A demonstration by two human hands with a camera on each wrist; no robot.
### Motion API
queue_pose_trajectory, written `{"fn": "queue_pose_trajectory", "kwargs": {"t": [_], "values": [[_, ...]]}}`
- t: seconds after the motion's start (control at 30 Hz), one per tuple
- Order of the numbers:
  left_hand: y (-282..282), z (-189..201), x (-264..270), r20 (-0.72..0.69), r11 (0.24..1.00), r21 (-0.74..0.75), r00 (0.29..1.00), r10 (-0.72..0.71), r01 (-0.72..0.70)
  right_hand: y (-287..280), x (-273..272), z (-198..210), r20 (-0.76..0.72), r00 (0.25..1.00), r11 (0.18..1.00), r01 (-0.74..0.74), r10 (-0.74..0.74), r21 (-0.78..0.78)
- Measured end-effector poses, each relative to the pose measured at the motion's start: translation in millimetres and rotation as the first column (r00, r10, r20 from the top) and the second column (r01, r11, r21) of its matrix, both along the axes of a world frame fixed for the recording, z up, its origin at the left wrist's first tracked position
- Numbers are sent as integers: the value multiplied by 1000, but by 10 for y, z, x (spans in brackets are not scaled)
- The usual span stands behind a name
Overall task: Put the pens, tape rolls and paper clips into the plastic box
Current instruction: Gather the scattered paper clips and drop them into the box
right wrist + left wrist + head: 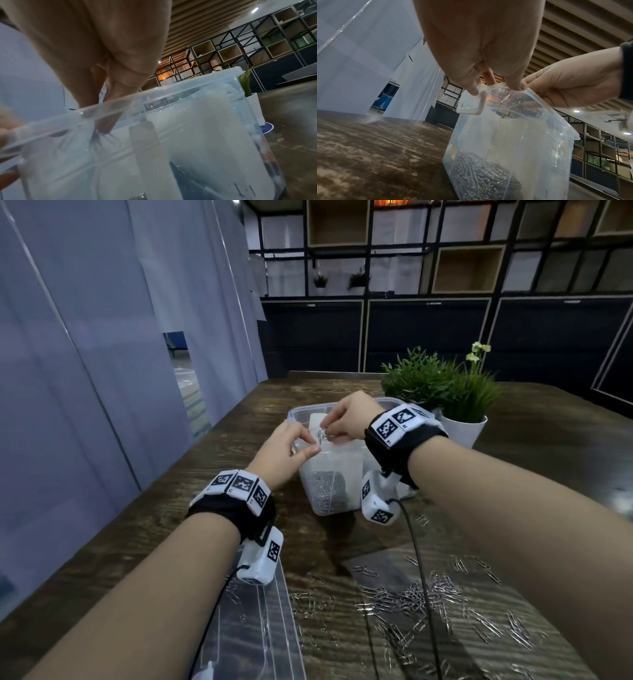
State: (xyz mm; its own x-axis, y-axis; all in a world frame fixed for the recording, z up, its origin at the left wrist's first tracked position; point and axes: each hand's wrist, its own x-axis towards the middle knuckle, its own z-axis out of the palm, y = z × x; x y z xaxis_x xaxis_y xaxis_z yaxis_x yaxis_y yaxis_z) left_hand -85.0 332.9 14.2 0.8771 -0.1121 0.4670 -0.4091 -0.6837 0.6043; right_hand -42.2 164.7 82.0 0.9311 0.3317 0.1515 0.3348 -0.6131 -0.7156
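The clear plastic box stands upright on the dark wooden table, toward its far side, and a grey heap of paper clips already lies in its near compartment; from the left wrist view the same heap shows through the wall low in the box. Over the open top, the right hand pinches a small bunch of paper clips between thumb and fingertips, the bunch hanging just inside the rim; the right wrist view shows those fingers dipping past the rim with clips dangling below them. The left hand grasps the box's near-left upper edge, thumb and fingers curled onto the rim by a white latch. Nearer the person, many loose paper clips lie scattered across the table, well apart from the box, with a few on a clear flat lid lying at the near-left. Just beyond and right of the box stand two green potted plants, the nearer one in a white pot. Black wristbands with square markers wrap both wrists.
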Motion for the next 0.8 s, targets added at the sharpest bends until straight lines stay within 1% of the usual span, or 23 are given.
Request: {"fn": "queue_pose_trajectory", "kwargs": {"t": [0.03,0.1,0.17,0.23,0.3,0.37,0.4,0.47,0.5,0.53,0.6,0.63,0.67,0.7,0.73,0.8], "values": [[5,2,-1,4,1000,4,1000,-2,2,20,11,-29,9,1000,999,12,-12,-46],[4,4,-9,8,1000,7,1000,-3,3,-1,-8,-41,14,1000,999,21,-21,-44],[2,2,-8,3,1000,12,1000,-11,11,-89,-81,-4,20,1000,1000,-15,15,14],[-4,12,-17,-7,1000,18,1000,-7,7,-238,-188,57,68,997,997,-49,45,59],[-15,37,-28,-9,999,41,1000,10,-9,-442,-307,95,100,994,992,-50,38,116],[-54,77,-69,-34,996,87,999,40,-37,-711,-423,64,83,997,988,-19,6,155],[-71,100,-86,-54,991,124,997,59,-53,-843,-463,23,74,997,992,3,-13,130],[-156,122,-149,-64,980,187,995,80,-67,-1139,-534,-130,38,998,998,54,-54,-10],[-231,131,-207,-27,978,197,997,77,-70,-1285,-578,-224,3,997,992,73,-73,-105],[-301,142,-259,42,978,194,997,69,-76,-1405,-614,-324,-47,995,975,80,-91,-205],[-503,166,-395,191,984,165,981,36,-68,-1633,-705,-535,-152,980,918,61,-130,-391],[-630,171,-456,216,988,148,976,13,-46,-1743,-762,-641,-196,969,885,43,-150,-464],[-742,165,-498,193,991,129,981,-4,-22,-1828,-802,-738,-231,958,855,28,-171,-518],[-870,144,-531,120,993,114,993,-17,3,-1913,-836,-834,-255,947,834,23,-195,-551],[-993,108,-544,19,993,119,1000,-25,22,-1987,-863,-901,-273,938,823,21,-212,-568],[-1177,-26,-511,-202,976,206,979,-29,71,-2055,-863,-1002,-291,933,828,13,-212,-561]]}}
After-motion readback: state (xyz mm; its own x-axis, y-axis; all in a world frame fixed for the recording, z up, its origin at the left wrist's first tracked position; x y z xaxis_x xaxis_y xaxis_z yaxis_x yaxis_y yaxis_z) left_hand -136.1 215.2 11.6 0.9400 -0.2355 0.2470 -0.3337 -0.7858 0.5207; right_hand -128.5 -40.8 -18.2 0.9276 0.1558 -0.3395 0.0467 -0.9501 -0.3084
